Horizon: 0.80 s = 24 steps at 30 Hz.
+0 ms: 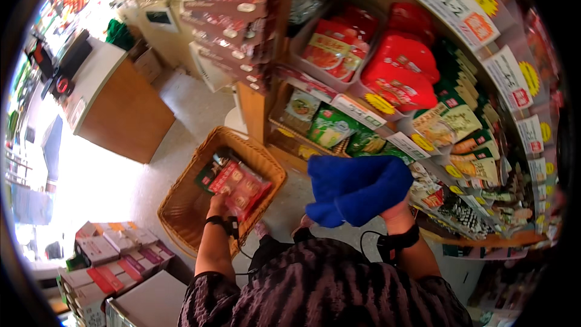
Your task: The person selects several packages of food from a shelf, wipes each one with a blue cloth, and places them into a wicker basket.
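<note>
Over a deep woven basket point(181, 204), my left hand point(219, 203) touches a red plastic food packet point(240, 186) lying inside; whether the fingers grip it cannot be told. A packet with a dark green top point(206, 175) lies beside it in the basket. My right hand point(396, 211) holds a blue cloth point(358, 186), which drapes over and hides the fingers. The cloth is in front of the lower shelf, near green food packets point(330, 125). Both wrists wear black straps with cables.
A curved shelf with red pouches point(401, 70), price tags point(358, 111) and small packets stands ahead and to the right. Hanging brown packs point(227, 22) are at the shelf's end. A wood-sided counter point(122, 104) stands left; stacked cartons point(109, 259) and a grey-topped case point(154, 302) are lower left.
</note>
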### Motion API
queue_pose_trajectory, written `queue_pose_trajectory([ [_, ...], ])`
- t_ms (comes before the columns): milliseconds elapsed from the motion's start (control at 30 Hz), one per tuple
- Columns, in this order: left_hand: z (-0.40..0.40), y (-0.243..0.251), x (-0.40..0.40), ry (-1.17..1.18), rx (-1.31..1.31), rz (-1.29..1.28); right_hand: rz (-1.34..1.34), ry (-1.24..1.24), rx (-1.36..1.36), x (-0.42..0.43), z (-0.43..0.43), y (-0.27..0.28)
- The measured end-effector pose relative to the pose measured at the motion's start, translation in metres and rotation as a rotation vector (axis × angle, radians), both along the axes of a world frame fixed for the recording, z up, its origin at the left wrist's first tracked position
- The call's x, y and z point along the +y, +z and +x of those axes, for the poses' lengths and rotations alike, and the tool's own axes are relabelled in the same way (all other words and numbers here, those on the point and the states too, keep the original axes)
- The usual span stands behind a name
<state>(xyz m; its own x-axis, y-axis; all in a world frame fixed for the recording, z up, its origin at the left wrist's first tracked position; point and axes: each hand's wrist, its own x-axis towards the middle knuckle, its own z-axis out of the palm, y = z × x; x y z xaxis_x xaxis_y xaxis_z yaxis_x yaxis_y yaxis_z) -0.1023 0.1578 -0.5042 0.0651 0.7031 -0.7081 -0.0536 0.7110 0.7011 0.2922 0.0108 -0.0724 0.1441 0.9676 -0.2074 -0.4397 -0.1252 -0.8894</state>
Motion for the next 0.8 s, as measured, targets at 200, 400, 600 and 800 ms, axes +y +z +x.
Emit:
queue_pose_trajectory([
  [200, 0.027, 0.104, 0.017, 0.0, 0.05, 0.082, 0.45, -0.017, -0.233, 0.008, 0.004, 0.059],
  [400, 0.087, 0.289, 0.013, -0.146, -0.196, 0.29, 0.378, 0.213, -0.818, -0.002, 0.038, 0.061],
  [600, 0.18, 0.53, -0.006, -0.511, -0.452, 0.725, 0.222, 0.101, 0.117, -0.02, 0.074, 0.024],
  [800, 0.26, 0.692, 0.018, -0.619, -0.272, 1.283, 0.127, 0.101, 0.342, -0.037, 0.122, 0.005],
])
